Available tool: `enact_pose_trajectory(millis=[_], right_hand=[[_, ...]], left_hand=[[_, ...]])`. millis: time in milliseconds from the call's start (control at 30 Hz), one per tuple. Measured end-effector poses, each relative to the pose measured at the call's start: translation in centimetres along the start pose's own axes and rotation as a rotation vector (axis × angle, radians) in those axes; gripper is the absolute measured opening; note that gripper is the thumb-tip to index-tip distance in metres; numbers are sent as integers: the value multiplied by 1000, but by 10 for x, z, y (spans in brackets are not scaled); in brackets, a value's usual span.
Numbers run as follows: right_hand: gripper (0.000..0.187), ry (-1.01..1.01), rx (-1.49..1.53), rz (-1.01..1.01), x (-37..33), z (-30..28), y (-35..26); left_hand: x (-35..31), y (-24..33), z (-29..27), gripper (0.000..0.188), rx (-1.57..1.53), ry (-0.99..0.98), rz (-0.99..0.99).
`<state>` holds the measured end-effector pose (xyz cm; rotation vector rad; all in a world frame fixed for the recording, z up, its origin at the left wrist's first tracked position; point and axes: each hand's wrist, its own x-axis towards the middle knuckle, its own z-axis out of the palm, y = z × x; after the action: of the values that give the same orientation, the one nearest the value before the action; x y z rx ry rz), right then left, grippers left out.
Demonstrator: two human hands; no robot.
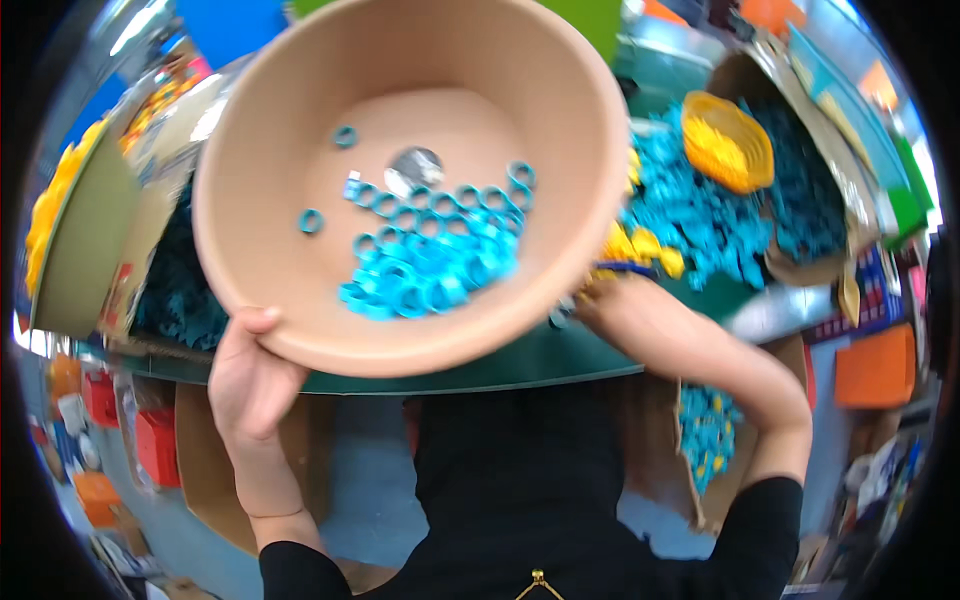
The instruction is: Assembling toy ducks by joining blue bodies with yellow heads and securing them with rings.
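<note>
Cluttered workroom, blue floor, red bins [157, 447] off left, orange box [875, 367] off right. Work surface: a dark green table [480, 384] with a smooth top, front edge bowed by the lens.

Person in black short sleeves at the near edge. Left forearm rises from below, hand upright; left hand [255, 378] grips the near-left rim of a peach basin [262, 225], thumb hooked over the lip, other fingers mostly hidden on the outside. Right elbow bent out to the side, forearm angled in toward the basin's lower right; right hand [600, 298] blurred and partly behind the basin wall, so can't tell whether its fingers are closed or what they hold.

Basin: round, deep, smooth, plastic-looking, over the table, opening facing the camera. Inside, glossy blue rings [430, 268], short hollow cylinders, heaped toward the near side; two lie apart on the left. Shiny silvery round patch [414, 170] on the basin bottom.

Right of basin: loose pile of matte blue pieces [690, 215], irregular; yellow lumps [645, 250] by the right wrist; ribbed yellow bowl [758, 145] with small yellow bits. Below the table edge, a cardboard box [672, 432] with blue and yellow pieces.
</note>
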<state>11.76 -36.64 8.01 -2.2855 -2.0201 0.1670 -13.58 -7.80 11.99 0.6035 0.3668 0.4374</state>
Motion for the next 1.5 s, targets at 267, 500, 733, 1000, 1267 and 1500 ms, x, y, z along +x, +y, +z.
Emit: enact_pose_trajectory(millis=[267,500,733,1000,1267,1500], right_hand=[[22,431,-20,-318,82,-159,-38],[24,-9,5,-521,166,-85,21],[30,-169,-47,-522,140,-57,11],[35,-168,-7,-431,139,-41,16],[42,-137,-150,-508,139,-17,19],[35,-143,-107,-601,145,-15,21]], left_hand=[[6,-1,26,64,194,-9,-139],[31,10,27,64,114,-29,-358],[43,17,14,63,147,-91,-486],[50,25,29,65,202,-51,-520],[53,13,23,64,196,-58,-532],[53,11,14,59,177,-104,-521]])
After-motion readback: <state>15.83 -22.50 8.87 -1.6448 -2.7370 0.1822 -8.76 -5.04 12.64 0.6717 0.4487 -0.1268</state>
